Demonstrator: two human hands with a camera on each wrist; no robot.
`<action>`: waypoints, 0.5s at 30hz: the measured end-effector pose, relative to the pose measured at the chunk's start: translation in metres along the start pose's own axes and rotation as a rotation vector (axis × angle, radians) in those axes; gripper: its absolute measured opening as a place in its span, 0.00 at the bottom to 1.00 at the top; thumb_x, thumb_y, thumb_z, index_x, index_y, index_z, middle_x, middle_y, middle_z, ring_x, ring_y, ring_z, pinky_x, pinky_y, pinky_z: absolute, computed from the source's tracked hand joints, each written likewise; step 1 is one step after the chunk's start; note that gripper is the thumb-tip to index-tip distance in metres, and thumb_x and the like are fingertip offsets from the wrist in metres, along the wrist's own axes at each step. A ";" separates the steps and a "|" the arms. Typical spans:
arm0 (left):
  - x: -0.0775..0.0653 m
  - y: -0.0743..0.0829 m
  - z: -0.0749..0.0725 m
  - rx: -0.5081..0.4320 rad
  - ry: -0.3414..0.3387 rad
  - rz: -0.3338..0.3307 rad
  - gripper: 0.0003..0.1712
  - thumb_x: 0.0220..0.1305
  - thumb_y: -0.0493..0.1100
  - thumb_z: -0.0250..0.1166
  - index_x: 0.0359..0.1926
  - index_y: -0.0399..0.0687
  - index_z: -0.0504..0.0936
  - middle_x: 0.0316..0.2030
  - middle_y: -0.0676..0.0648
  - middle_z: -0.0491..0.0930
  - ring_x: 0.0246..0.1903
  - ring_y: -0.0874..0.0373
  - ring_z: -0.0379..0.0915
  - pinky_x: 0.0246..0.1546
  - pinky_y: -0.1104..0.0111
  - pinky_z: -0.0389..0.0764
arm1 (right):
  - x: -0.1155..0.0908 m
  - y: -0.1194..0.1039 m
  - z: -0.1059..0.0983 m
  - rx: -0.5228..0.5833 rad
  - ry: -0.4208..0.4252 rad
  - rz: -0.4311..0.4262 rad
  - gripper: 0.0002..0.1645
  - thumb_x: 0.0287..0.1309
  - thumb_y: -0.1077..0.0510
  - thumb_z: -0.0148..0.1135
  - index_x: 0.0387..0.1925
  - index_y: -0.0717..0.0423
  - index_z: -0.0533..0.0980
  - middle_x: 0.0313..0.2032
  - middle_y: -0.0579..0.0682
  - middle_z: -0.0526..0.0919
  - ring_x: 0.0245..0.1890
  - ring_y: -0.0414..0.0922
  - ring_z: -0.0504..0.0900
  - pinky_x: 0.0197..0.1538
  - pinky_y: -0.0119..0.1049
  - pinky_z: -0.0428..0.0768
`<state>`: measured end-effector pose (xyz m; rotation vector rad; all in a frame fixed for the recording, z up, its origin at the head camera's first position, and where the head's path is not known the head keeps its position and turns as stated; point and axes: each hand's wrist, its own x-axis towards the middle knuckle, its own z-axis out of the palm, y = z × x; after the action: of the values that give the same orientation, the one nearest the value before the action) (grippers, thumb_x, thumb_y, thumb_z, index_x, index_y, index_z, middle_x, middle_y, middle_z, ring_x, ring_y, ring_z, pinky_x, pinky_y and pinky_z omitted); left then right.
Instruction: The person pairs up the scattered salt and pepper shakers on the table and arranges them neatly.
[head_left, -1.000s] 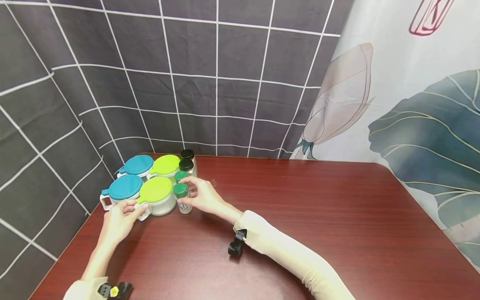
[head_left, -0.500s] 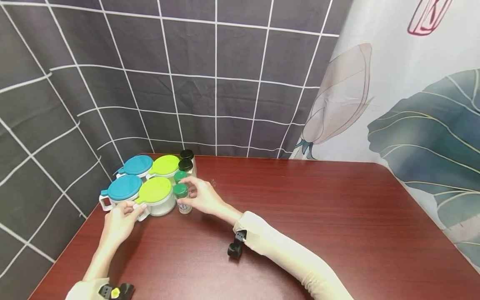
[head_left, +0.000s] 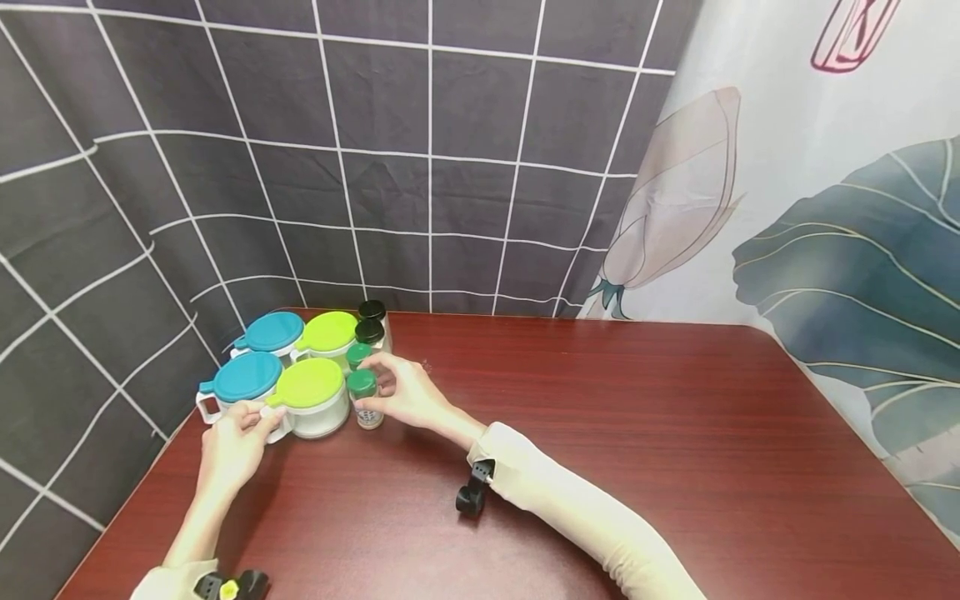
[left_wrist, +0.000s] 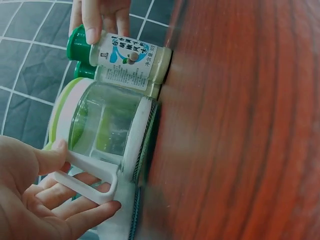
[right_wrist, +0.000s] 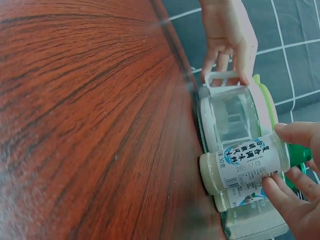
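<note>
While the white handle (left_wrist: 114,186) of the front green-lidded container (head_left: 319,418) is pinched by the left hand (head_left: 231,446), thumb above and fingers loosely bent beneath, the front green-capped bottle (head_left: 364,393) is gripped by the right hand (head_left: 405,390), its thumb and fingers closed about the upper part. Both are being held upright near the far-left corner of the table (head_left: 600,433), the bottle just beside the container, its printed label seen clearly from both wrists. Behind that bottle, a second green-capped bottle (head_left: 357,354) is seen, followed by two black-capped jars (head_left: 370,332), all lined up toward the far edge. Toward the left edge, the front blue-lidded container (head_left: 243,377) is set, partly hidden by the left hand; behind it are placed the rear blue-lidded container (head_left: 272,332) and, to its right, the rear green-lidded container (head_left: 327,332). The far edge is backed by a dark gridded cloth (head_left: 480,192) and, toward the far-right corner, by a floral cloth (head_left: 750,208).
</note>
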<state>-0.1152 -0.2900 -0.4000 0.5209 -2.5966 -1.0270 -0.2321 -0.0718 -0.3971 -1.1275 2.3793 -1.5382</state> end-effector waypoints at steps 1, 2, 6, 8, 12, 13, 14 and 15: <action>0.000 0.000 0.000 0.001 -0.001 -0.003 0.20 0.66 0.50 0.59 0.47 0.35 0.77 0.49 0.31 0.80 0.54 0.35 0.73 0.44 0.55 0.70 | 0.000 0.000 0.000 0.001 0.000 -0.004 0.29 0.46 0.63 0.74 0.52 0.58 0.74 0.45 0.55 0.84 0.39 0.42 0.85 0.42 0.25 0.81; 0.000 0.001 -0.001 0.001 -0.003 -0.006 0.21 0.67 0.50 0.59 0.47 0.35 0.77 0.49 0.31 0.79 0.54 0.34 0.73 0.45 0.55 0.70 | 0.000 0.000 -0.001 0.000 0.000 -0.006 0.29 0.46 0.63 0.74 0.52 0.58 0.74 0.44 0.55 0.84 0.39 0.42 0.85 0.42 0.25 0.81; -0.002 0.003 -0.003 0.009 -0.012 -0.002 0.21 0.67 0.50 0.59 0.48 0.34 0.77 0.50 0.30 0.79 0.55 0.33 0.72 0.49 0.51 0.70 | -0.002 0.001 -0.002 0.008 0.003 -0.014 0.29 0.45 0.64 0.74 0.51 0.58 0.74 0.44 0.56 0.84 0.38 0.42 0.85 0.42 0.28 0.82; -0.003 0.004 -0.005 0.016 -0.013 0.010 0.21 0.67 0.50 0.58 0.48 0.34 0.77 0.50 0.30 0.79 0.55 0.33 0.71 0.49 0.50 0.70 | -0.002 0.000 -0.004 0.017 0.007 -0.017 0.28 0.45 0.65 0.74 0.50 0.59 0.75 0.43 0.56 0.84 0.37 0.42 0.85 0.42 0.28 0.82; -0.005 0.005 -0.008 0.040 -0.010 0.045 0.20 0.67 0.49 0.58 0.47 0.34 0.77 0.48 0.29 0.79 0.54 0.31 0.71 0.48 0.48 0.70 | -0.004 -0.001 -0.007 0.037 0.012 -0.019 0.28 0.45 0.66 0.74 0.50 0.60 0.75 0.43 0.57 0.84 0.37 0.44 0.86 0.42 0.29 0.83; -0.006 0.006 -0.009 0.045 -0.009 0.049 0.20 0.68 0.49 0.58 0.47 0.34 0.77 0.48 0.29 0.79 0.54 0.31 0.71 0.47 0.48 0.71 | -0.005 -0.001 -0.007 0.043 0.012 -0.017 0.28 0.45 0.66 0.74 0.50 0.60 0.75 0.43 0.57 0.84 0.38 0.44 0.86 0.43 0.29 0.83; -0.007 0.006 -0.010 0.047 -0.009 0.055 0.20 0.68 0.50 0.58 0.46 0.35 0.77 0.48 0.29 0.79 0.54 0.31 0.71 0.47 0.48 0.71 | -0.006 -0.002 -0.008 0.049 0.012 -0.012 0.28 0.45 0.66 0.74 0.50 0.60 0.75 0.43 0.57 0.85 0.38 0.44 0.86 0.43 0.29 0.83; -0.007 0.006 -0.011 0.049 -0.008 0.062 0.20 0.68 0.49 0.58 0.46 0.35 0.77 0.48 0.29 0.79 0.54 0.31 0.72 0.46 0.48 0.71 | -0.007 -0.002 -0.009 0.054 0.012 -0.007 0.28 0.45 0.66 0.74 0.50 0.60 0.75 0.42 0.57 0.85 0.38 0.44 0.86 0.43 0.29 0.83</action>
<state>-0.1060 -0.2890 -0.3891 0.4464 -2.6333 -0.9496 -0.2304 -0.0613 -0.3929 -1.1192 2.3293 -1.6056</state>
